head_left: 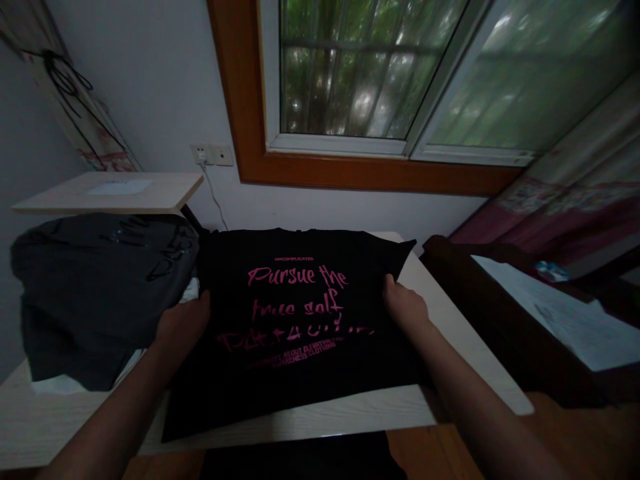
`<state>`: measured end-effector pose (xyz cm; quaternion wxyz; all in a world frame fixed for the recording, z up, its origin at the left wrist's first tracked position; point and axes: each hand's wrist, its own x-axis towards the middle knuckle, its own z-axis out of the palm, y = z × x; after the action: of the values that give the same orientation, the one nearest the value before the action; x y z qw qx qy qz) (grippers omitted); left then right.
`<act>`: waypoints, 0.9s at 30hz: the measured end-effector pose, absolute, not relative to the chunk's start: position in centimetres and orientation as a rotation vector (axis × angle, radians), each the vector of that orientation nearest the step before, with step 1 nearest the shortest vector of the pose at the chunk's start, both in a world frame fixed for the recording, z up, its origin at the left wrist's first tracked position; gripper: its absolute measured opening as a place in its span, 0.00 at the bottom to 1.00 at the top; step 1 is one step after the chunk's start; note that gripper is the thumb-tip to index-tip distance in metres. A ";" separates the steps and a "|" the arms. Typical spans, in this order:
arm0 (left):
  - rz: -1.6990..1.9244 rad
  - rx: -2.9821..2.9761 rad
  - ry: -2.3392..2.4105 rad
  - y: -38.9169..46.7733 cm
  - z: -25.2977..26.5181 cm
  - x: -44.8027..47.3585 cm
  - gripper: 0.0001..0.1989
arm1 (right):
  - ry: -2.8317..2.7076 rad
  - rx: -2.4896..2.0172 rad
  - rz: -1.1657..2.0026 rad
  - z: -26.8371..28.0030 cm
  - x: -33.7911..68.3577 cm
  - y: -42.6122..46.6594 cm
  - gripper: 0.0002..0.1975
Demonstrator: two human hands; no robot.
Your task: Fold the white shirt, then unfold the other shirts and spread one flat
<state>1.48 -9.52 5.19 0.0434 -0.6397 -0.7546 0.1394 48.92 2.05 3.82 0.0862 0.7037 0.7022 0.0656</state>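
A black T-shirt (300, 387) with pink lettering lies spread over the light wooden table, its collar toward the wall and its hem toward me. Folds break up the middle lines of the print. At the shirt's left side, my left hand (185, 320) is closed on the fabric, with the fingertips partly hidden in the dark cloth. My right hand (405, 303) pinches the shirt's right side, just below the sleeve. Left of the shirt sits a heap of dark grey clothing (100, 287), close to my left hand, with some white cloth under it.
A raised wooden shelf (170, 190) with a paper on it stands behind the grey heap. The table (480, 360) has a rounded corner at right. Beyond it is a dark brown piece of furniture (520, 333) with a pale sheet on top. A plugged-in cable (215, 193) hangs along the wall.
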 end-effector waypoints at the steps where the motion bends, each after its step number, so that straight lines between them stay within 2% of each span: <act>1: 0.449 -1.967 -2.306 -9.7 5.5 1.5 0.23 | 2.087 2.073 0.186 3.9 49.2 1.8 0.18; 9: 0.600 -2.110 -2.317 -9.8 7.7 1.3 0.18 | 1.963 1.916 -0.091 6.9 50.5 1.7 0.16; 16: 0.446 -2.062 -2.192 -7.6 9.5 2.8 0.15 | 2.056 1.951 0.064 9.1 48.8 4.0 0.15; 20: 0.352 -2.330 -2.075 -3.9 9.1 4.4 0.21 | 2.263 1.880 0.192 9.1 45.6 6.1 0.15; 27: 0.180 -2.477 -2.073 3.4 5.0 6.4 0.30 | 2.612 1.668 0.154 6.3 40.5 10.1 0.19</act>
<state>6.42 3.39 5.04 -0.0466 -0.7649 -0.6400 0.0554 40.47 10.05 6.29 0.0193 0.5373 0.8417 0.0497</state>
